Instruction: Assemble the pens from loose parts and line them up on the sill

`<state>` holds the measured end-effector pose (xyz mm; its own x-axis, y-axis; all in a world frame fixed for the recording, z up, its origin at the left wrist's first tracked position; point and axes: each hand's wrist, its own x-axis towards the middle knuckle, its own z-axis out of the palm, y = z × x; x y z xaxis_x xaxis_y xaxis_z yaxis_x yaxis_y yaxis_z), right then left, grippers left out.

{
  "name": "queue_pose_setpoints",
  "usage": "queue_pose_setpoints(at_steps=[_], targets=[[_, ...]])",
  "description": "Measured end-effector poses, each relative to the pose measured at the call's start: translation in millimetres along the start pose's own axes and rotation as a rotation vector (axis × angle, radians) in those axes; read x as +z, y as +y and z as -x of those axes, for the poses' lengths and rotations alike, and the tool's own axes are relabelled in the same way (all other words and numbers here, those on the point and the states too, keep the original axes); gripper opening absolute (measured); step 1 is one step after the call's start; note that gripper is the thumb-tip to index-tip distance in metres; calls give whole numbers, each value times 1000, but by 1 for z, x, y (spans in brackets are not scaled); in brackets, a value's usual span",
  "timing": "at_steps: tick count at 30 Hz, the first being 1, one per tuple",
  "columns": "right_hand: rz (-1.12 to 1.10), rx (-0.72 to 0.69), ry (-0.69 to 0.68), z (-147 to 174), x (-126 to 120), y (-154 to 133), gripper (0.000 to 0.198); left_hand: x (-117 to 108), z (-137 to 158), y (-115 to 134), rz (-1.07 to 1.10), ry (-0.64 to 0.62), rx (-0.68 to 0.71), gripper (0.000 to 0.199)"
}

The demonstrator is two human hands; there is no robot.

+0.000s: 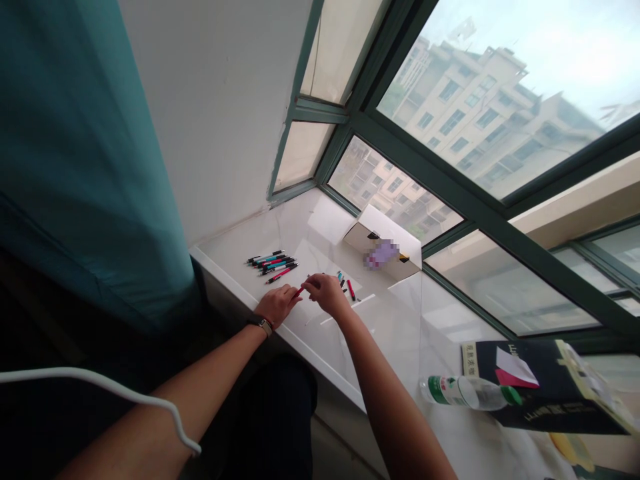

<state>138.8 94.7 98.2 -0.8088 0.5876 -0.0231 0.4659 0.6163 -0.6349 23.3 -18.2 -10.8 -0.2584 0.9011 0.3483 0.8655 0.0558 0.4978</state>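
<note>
My left hand (277, 305) is closed around a red pen barrel (299, 293) near the front edge of the white sill. At the barrel's far end, my right hand (324, 291) has its thumb and fingers pinched together; whatever small piece they hold is hidden. To the left of my hands lies a pile of pens (276, 261) in red, blue, white and black. Beyond my right hand, loose pen parts are scattered, among them a red barrel (351, 290) and small blue and black pieces (341, 277).
An open white box (357, 237) stands by the window, with a blurred purple item (383, 255) at it. On the right a water bottle (465, 392) lies against a dark printed bag (540, 393). A white cable (100, 385) crosses my left forearm. A teal curtain (90, 167) hangs left.
</note>
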Motion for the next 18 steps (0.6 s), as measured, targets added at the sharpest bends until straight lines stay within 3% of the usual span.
queue_pose_setpoints(at_steps=[18], targets=[[220, -60, -9, -3, 8, -1, 19, 0, 1, 0, -3, -11, 3, 33]])
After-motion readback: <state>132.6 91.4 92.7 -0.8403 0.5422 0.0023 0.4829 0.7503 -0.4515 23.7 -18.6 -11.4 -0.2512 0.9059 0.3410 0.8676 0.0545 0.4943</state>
